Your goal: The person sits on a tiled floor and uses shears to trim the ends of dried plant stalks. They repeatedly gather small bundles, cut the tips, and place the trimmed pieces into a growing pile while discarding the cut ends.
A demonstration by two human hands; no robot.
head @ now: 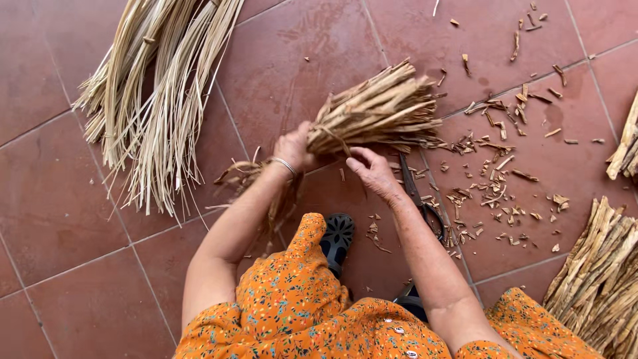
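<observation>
Bundle of tan dried cane strips, tied: left hand gripped its bound end; right hand pinched it at 5 o'clock; black-handled shears lay beneath.

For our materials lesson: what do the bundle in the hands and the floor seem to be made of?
Bundle: probably dried reed or cane strips, matte tan, fibrous, with split ends. Floor: likely terracotta tile, reddish-brown and smooth, with pale grout lines.
</observation>
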